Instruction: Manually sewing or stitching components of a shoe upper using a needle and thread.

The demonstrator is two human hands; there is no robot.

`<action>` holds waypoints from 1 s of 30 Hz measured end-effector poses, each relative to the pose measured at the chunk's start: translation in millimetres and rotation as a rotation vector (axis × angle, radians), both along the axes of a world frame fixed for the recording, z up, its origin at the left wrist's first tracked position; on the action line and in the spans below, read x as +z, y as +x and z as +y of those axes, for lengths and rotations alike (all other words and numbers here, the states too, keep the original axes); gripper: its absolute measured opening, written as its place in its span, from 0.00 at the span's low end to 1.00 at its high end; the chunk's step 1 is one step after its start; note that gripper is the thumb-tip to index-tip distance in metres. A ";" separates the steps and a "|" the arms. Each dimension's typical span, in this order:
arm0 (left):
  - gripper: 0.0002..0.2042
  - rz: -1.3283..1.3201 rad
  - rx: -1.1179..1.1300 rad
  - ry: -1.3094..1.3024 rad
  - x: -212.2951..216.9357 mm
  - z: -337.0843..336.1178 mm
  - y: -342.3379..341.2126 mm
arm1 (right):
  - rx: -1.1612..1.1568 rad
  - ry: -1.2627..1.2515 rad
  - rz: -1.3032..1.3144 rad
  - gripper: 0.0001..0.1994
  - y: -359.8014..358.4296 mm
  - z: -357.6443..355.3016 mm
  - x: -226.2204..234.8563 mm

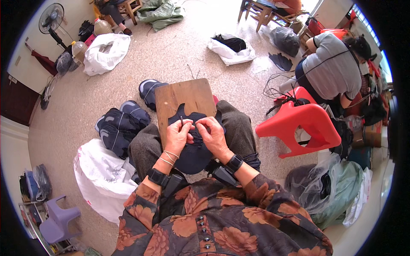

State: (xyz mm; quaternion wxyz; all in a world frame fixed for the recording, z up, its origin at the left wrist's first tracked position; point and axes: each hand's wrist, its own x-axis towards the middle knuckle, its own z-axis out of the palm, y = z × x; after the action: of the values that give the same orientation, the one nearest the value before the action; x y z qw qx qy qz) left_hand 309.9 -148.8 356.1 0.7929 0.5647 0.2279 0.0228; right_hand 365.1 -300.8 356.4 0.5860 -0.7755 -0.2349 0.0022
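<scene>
A dark navy shoe upper lies across my lap and over a wooden board, its cut-out edge pointing away from me. Above it, my left hand is closed, with a short thin dark rod standing out between thumb and fingers. Close by on the right, my right hand pinches with thumb and forefinger; whatever is in that pinch is too small to make out. Dark laces show on the upper between the two hands.
Tied bundles of navy uppers and a white sack lie to my left. At right stands a red plastic stool with dark cords on it, near a bent-over person. Plastic bags sit at lower right.
</scene>
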 end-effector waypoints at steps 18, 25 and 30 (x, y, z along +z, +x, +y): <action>0.16 -0.142 -0.192 0.446 17.7 -11.2 3.2 | 0.147 0.193 0.281 0.08 13.2 9.1 0.7; 0.13 -0.148 0.001 0.303 6.0 -7.8 1.0 | 0.120 0.329 0.599 0.07 25.8 -5.2 15.5; 0.12 -0.067 0.008 0.168 -9.5 18.6 -7.3 | 0.050 0.622 0.888 0.08 38.1 -41.1 10.8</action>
State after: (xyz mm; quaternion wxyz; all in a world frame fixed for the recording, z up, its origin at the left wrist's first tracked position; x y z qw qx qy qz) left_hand 302.6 -130.2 346.5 0.7496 0.6274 0.2008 0.0638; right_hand 403.1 -342.0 367.2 0.8306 -0.4840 0.0275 0.2738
